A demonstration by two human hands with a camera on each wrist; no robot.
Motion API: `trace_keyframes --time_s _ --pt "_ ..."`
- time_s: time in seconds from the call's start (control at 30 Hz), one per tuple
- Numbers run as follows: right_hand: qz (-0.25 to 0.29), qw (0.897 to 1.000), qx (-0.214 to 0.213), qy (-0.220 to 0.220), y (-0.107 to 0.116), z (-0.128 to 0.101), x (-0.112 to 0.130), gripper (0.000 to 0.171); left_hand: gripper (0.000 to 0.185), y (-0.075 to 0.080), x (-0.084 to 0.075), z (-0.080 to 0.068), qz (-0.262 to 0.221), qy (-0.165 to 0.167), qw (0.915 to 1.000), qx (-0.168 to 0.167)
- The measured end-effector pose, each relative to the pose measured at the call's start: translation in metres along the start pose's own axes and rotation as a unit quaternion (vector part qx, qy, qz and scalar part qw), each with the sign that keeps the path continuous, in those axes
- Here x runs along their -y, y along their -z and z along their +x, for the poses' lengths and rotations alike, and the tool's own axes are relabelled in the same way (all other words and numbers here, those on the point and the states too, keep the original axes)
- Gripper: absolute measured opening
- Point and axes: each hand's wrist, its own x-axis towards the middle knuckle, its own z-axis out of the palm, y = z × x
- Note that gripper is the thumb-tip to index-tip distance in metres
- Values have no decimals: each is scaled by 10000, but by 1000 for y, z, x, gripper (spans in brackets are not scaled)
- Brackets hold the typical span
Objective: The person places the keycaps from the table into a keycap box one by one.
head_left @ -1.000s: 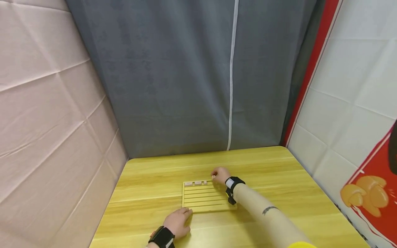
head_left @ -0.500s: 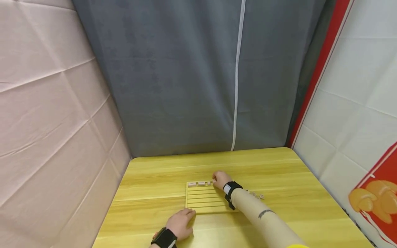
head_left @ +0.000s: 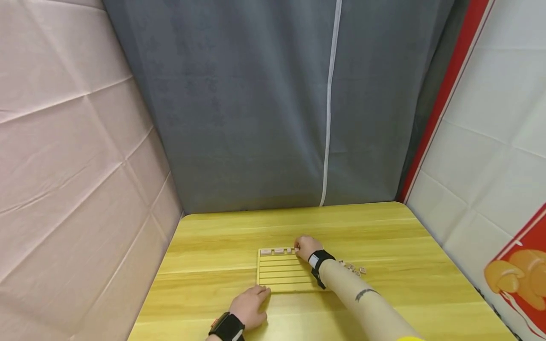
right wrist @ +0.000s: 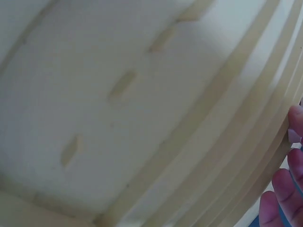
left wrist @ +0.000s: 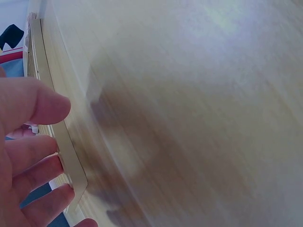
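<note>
A pale slatted wooden board (head_left: 283, 279) lies on the table, with several horizontal grooves. Along its far edge sit small pale tiles (head_left: 279, 251) in a row. My right hand (head_left: 308, 247) is at this far edge, pinching a small whitish tile (right wrist: 294, 136) between thumb and fingertips, just right of the row. Its face is too small to read. My left hand (head_left: 249, 307) rests its fingertips on the board's near left corner; the left wrist view shows these fingers (left wrist: 35, 175) loosely extended against the board's edge. My right wrist and forearm cover the board's right side.
Several loose small tiles (head_left: 362, 270) lie on the wood-grain table (head_left: 204, 260) to the right of the board, partly behind my right forearm. A grey curtain (head_left: 256, 118) hangs behind the table. White cloth walls (head_left: 77, 166) flank both sides.
My right hand has lowered the small tile to the board's far edge, beside the row. Loose tiles have come into view beyond the forearm. My left hand stays at the corner.
</note>
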Motion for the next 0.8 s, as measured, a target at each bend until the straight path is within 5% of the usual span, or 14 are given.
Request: trace_keyframes --time_s 0.8 --pt "-555 9966 -329 509 -4 -5 1 7 58 6 -4 -1 -96 135 9997 185"
